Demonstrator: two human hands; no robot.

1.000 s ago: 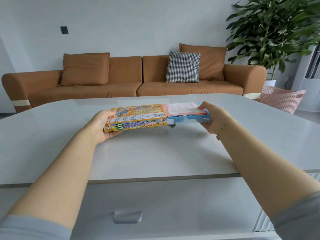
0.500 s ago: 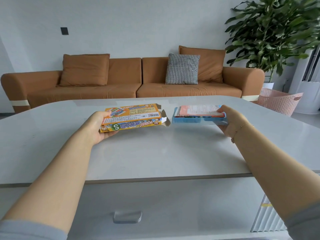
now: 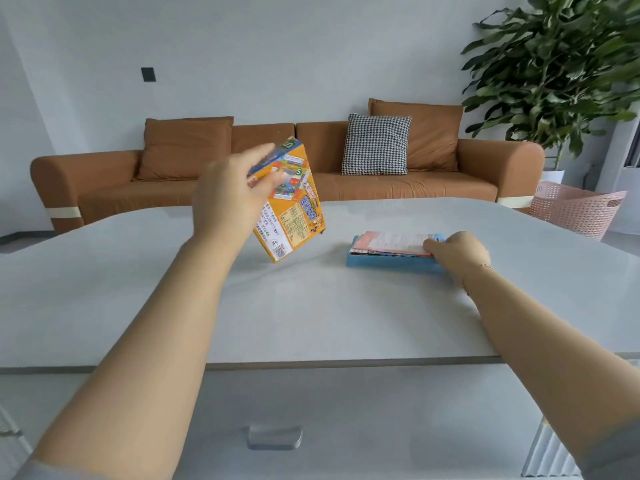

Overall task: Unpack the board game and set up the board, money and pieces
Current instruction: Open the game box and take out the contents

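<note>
Left hand (image 3: 228, 199) raised above the worktop (image 3: 311, 306), holding the orange game box (image 3: 289, 202) by its upper end; thumb and fingers appear to pinch it, though motion blur softens the grip. Box tilted steeply, top end up near the hand, lower corner with the barcode pointing down toward the worktop, apparently clear of the surface. Printed panel of small text and colourful artwork faces the camera. Right hand (image 3: 457, 252) down on the worktop at the right end of the blue tray (image 3: 391, 263), fingers curled round that end, thumb on top of the papers. Tray lies flat on the worktop, well right of the box and apart from it. On top of the tray, a stack of printed sheets (image 3: 394, 242), pink and white, lying flat; what they say is too small to read. Thin bracelet (image 3: 485, 266) on the right wrist. Both forearms bare, grey sleeves at the bottom corners of the frame. Worktop pale grey, rounded far edge; a drawer handle (image 3: 273, 436) shows below the near edge. Behind: brown sofa (image 3: 398, 188) with matching cushions and one houndstooth cushion (image 3: 375, 144), large leafy plant (image 3: 561, 67) at right, pink woven basket (image 3: 575, 207) beside the sofa arm, a dark wall plate (image 3: 148, 74) on the white wall.
</note>
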